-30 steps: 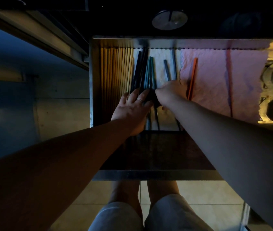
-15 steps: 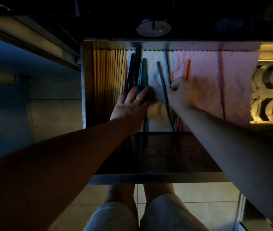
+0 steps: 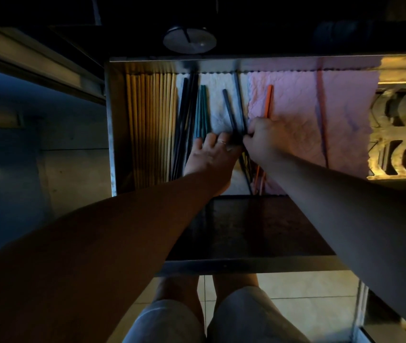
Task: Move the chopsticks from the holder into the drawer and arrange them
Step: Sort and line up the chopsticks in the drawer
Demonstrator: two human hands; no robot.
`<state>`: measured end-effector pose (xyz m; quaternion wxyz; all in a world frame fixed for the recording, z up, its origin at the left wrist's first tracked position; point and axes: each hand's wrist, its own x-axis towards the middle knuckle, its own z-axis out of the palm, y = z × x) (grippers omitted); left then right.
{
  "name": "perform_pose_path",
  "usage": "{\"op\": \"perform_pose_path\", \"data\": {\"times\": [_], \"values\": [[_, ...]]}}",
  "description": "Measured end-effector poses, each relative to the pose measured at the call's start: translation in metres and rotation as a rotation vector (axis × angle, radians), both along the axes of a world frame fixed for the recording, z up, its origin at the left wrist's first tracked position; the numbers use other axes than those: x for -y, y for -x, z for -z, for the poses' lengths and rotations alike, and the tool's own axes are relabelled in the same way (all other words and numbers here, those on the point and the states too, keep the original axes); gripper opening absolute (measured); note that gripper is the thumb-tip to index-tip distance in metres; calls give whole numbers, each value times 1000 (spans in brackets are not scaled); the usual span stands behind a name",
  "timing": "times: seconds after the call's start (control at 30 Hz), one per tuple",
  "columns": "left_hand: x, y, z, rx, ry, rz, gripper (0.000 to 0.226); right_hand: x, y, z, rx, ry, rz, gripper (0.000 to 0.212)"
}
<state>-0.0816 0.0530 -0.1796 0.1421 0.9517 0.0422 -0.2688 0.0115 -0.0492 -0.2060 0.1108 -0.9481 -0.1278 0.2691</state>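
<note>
The open metal drawer [image 3: 113, 125] holds rows of chopsticks. Wooden ones [image 3: 150, 120] fill its left side, black ones [image 3: 184, 112] and teal ones [image 3: 202, 107] lie beside them on a white liner. My left hand [image 3: 212, 157] lies flat, fingers spread, over the teal and black sticks. My right hand [image 3: 264, 137] pinches two dark grey chopsticks [image 3: 231, 110] just right of my left fingers. An orange chopstick [image 3: 268, 100] pokes out past my right hand on the pink liner [image 3: 308, 120]. The holder is not visible.
A thin reddish stick [image 3: 322, 115] lies further right on the pink liner. A patterned metal rack [image 3: 400, 134] sits at the drawer's right end. A round disc [image 3: 189, 40] rests on the dark counter above. The drawer's dark front panel [image 3: 246, 226] is below my hands.
My right hand shifted left from the orange chopstick toward my left hand, bringing the dark grey chopsticks closer to the teal group. My left hand stayed flat on the sticks.
</note>
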Motion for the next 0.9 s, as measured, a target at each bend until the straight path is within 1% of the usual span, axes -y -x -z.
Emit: {"op": "perform_pose_path", "data": {"times": [0.1,0.17,0.27,0.33,0.4,0.53,0.63,0.73,0.9], "values": [[5,-8,-2,-17,8,-27,50,-1,-2,0,-15,-1,0,18],[5,-12,-2,-38,36,-49,42,-1,-1,-1,-26,-13,-8,15],[3,-13,1,-82,105,-117,44,-2,-2,-4,-53,-30,15,12],[3,-14,3,-93,128,-143,44,-5,-6,-7,-100,36,-2,16],[2,-16,5,-82,141,-196,39,-8,-9,-15,-171,96,-22,22],[1,-16,9,-35,154,-267,32,-13,-9,-29,-211,59,41,28],[-4,-13,11,-41,170,-297,31,-20,-6,-28,-276,25,97,23],[-15,-8,12,-44,169,-291,29,-30,-4,-20,-318,-28,169,16],[-31,3,12,-44,201,-228,33,-44,-4,-9,-333,-17,206,19]]}}
